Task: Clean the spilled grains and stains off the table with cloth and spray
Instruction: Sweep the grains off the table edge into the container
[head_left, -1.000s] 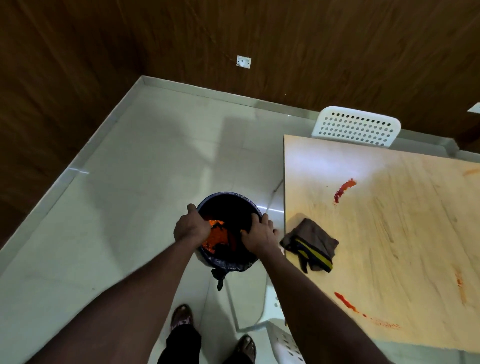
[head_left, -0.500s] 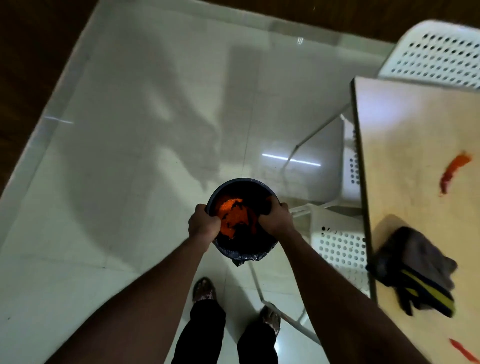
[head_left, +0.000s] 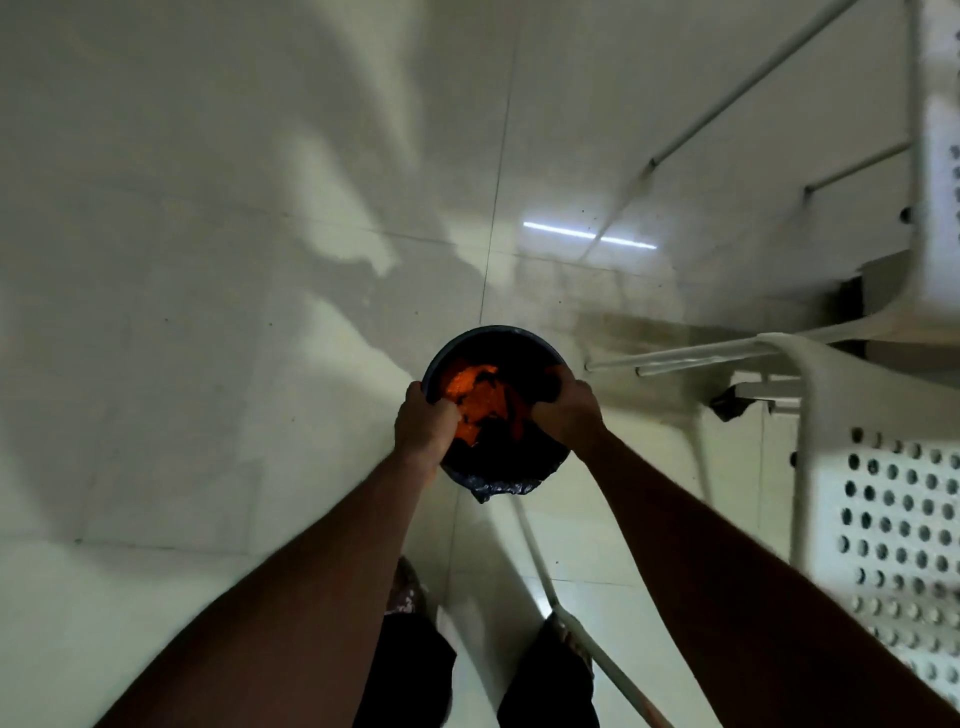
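Fingers (head_left: 442, 415) hook bin (head_left: 493, 331) rim, open floor (head_left: 208, 260) left, chair (head_left: 883, 519) right.

Head view, steeply down over floor (head_left: 208, 260)

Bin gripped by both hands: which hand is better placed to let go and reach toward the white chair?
Right, probably. The right hand grips the bin on the side nearest the white chair; the left hand holds the opposite rim and would have to cross the bin.
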